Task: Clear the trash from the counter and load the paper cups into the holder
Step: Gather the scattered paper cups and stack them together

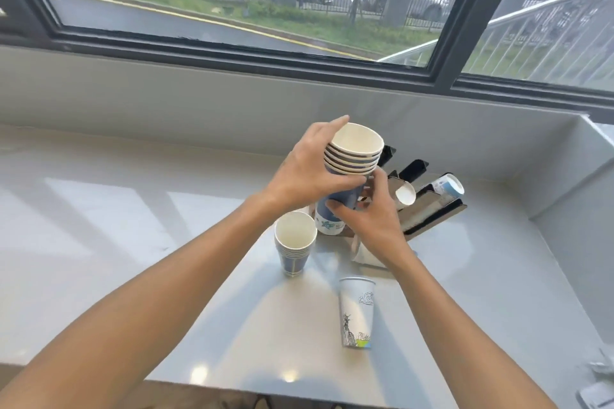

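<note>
A stack of several blue paper cups (354, 156) is held above the counter, mouths up and tilted toward me. My left hand (309, 169) wraps its upper rims from the left. My right hand (368, 212) grips the stack's lower body from the right. Just behind them the dark slanted cup holder (428, 209) lies on the counter with a white cup (406, 194) and a blue-and-white cup (448, 185) lying in its slots. A second short stack of blue cups (295, 242) stands upright in front. A tall white printed cup (356, 312) stands nearer me.
The pale counter (133, 226) ends at a wall below the window and at a side wall on the right. Crumpled white paper (601, 372) lies at the counter's right front corner. A small folded card piece (365, 254) sits under my right wrist.
</note>
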